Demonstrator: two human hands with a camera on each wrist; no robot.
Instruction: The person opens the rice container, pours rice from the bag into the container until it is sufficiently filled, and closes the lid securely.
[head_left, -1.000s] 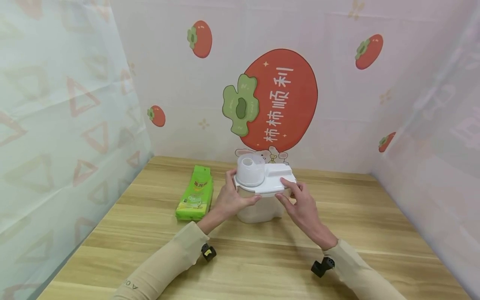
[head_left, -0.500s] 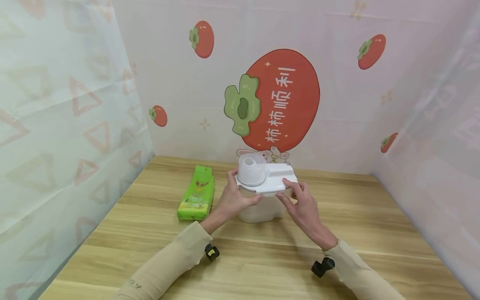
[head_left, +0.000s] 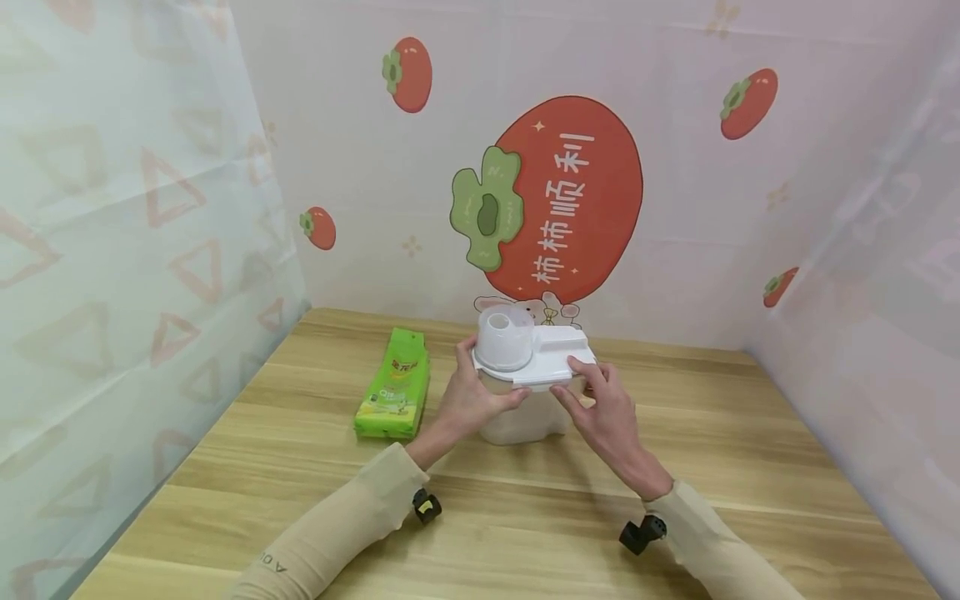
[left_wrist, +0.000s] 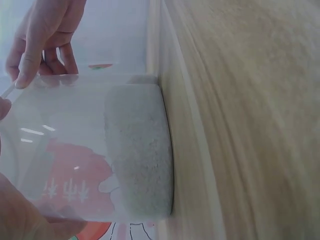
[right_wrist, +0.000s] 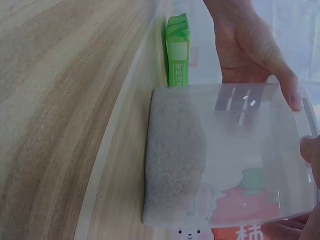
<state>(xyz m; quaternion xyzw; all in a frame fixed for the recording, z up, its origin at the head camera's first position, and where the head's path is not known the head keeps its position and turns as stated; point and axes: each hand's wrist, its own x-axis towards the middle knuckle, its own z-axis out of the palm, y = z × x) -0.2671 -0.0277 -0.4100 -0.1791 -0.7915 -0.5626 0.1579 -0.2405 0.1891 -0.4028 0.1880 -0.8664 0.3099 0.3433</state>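
A clear plastic storage container (head_left: 517, 423) stands upright on the table with its white lid (head_left: 553, 360) on top. A translucent measuring cup (head_left: 504, 342) sits upside down at the lid's left end. My left hand (head_left: 471, 402) grips the container's left side, thumb across the front just below the lid. My right hand (head_left: 609, 417) pinches the lid's rim at the right front corner, one finger on top and the thumb beneath. Both wrist views show a layer of pale grains (left_wrist: 140, 150) filling the lower part; their kind is hard to tell through the plastic.
To the left of the container lies a green printed bag (head_left: 393, 387), close to my left forearm. The wooden table (head_left: 735, 467) meets printed cloth walls (head_left: 337, 125) at the back and both sides.
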